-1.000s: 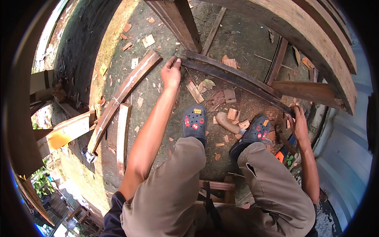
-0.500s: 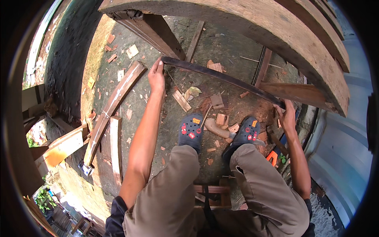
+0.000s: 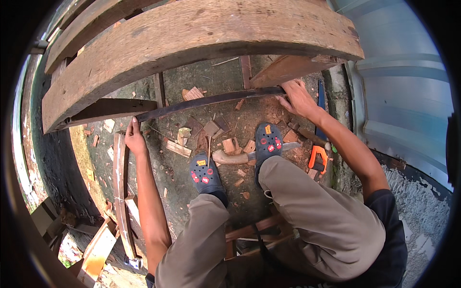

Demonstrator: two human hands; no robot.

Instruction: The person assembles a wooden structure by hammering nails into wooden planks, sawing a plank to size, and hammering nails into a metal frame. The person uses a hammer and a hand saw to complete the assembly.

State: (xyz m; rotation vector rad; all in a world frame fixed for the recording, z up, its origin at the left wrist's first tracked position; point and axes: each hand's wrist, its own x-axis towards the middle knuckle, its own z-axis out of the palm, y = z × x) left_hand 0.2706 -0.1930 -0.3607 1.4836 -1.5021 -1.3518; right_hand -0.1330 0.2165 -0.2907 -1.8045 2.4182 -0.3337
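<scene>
A long, dark wooden strip (image 3: 211, 100) spans the space between my hands, just below the near edge of a slatted wooden bench (image 3: 206, 36). My left hand (image 3: 136, 138) pinches its left end near one bench leg (image 3: 113, 110), fingers pointing up. At the other end my right hand (image 3: 298, 98) is closed over the strip, close to the opposite leg (image 3: 290, 69). The strip slopes slightly up toward the right. How far it stands from the legs I cannot tell.
A machete (image 3: 233, 157) lies under my right shoe (image 3: 268, 141). Beside it on the right is a handsaw with an orange handle (image 3: 318, 159). Wood chips (image 3: 178, 148) litter the ground. A marked timber (image 3: 120, 187) lies left; corrugated metal sheeting (image 3: 401, 81) stands right.
The view has turned, and the bench now sits further left in it. Both hands still hold the strip, its right end now nearer the right bench leg.
</scene>
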